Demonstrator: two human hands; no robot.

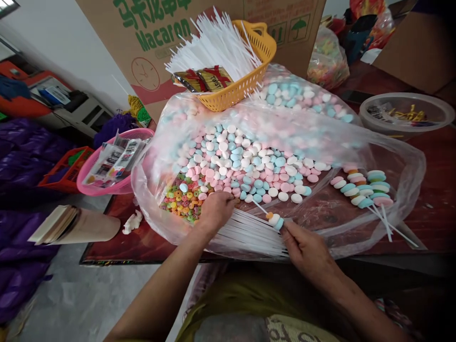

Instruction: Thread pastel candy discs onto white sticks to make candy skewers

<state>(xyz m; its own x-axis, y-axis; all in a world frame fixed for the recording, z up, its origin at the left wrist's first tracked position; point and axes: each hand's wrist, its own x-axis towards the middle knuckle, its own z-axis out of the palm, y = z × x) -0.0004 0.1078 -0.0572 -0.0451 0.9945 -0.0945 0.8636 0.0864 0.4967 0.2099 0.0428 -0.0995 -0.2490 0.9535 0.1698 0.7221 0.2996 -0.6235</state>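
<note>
My left hand point(215, 210) reaches into the pile of pastel disc candies point(249, 164) inside a big clear plastic bag point(399, 156), fingers curled at the edge of the small colourful ring candies point(180, 197). My right hand point(302, 244) pinches a white stick point(261, 209) that carries an orange, a white and a blue candy near my fingers. A bundle of white sticks point(249, 232) lies under and between both hands. Several finished candy skewers point(366, 190) lie on the plastic at the right.
A yellow basket point(245, 85) with white sticks and dark packets sits on top of the bag. A Macaron cardboard box point(171, 33) stands behind. A pink basket point(114, 164) is at the left, a clear tub point(406, 114) at the right, on a dark red table point(438, 190).
</note>
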